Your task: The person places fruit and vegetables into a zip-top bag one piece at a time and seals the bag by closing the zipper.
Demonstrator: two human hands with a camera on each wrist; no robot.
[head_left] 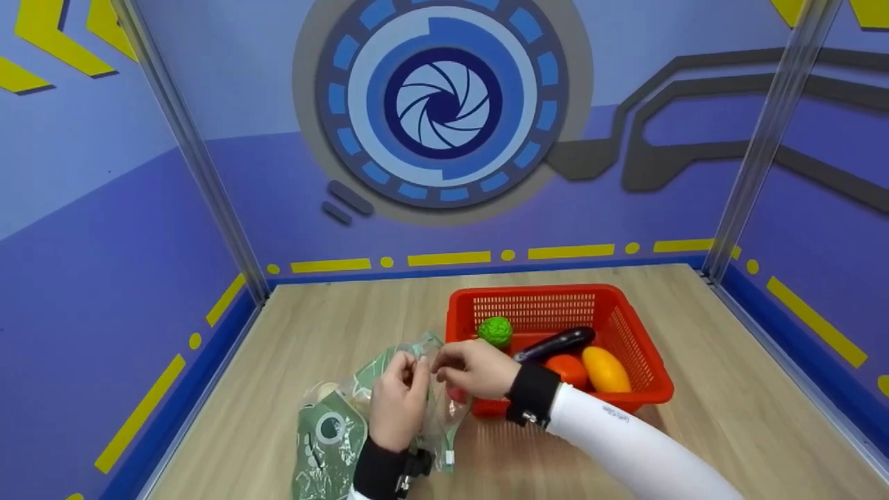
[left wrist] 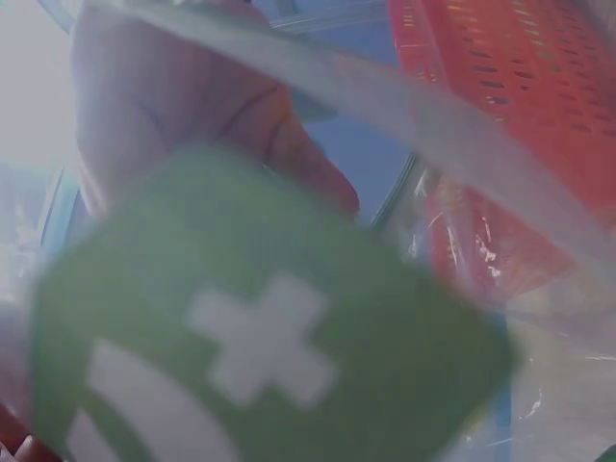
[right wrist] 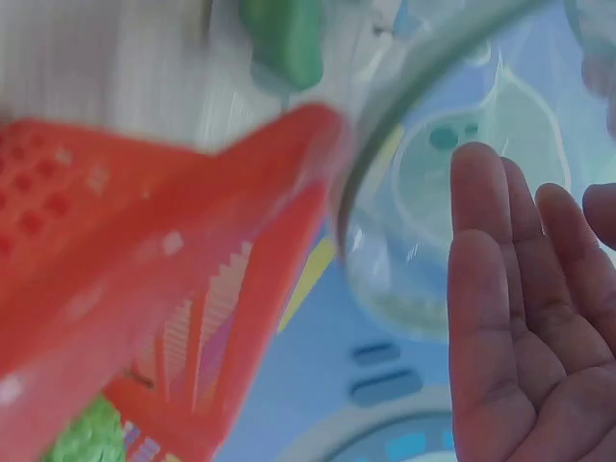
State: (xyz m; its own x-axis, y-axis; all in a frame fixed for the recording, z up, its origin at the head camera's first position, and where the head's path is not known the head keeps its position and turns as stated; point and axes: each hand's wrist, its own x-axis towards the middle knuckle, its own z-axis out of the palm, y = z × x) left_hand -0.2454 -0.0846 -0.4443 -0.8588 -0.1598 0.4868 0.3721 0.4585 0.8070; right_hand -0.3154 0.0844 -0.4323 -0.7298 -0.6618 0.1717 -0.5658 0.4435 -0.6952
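A clear plastic zip bag with green print (head_left: 328, 444) lies and stands at the table's front left, its white slider (head_left: 450, 457) at the lower right. My left hand (head_left: 399, 406) pinches its upper edge; in the left wrist view, the bag's green panel (left wrist: 279, 337) covers much of that hand. My right hand (head_left: 479, 368) is at the bag's mouth. In the right wrist view, its fingers (right wrist: 481, 318) look nearly straight, thumb tip slightly apart. A pale yellowish thing (head_left: 325, 390) shows through the film. Print and glare hide other contents.
Right of the bag, a red basket (head_left: 649, 347) holds a green leafy vegetable (head_left: 495, 332), an eggplant (head_left: 559, 342), a red-orange vegetable (head_left: 568, 369) and a yellow mango (head_left: 605, 369). A blurred green thing (right wrist: 284, 43) shows in the right wrist view. Printed panels border the table.
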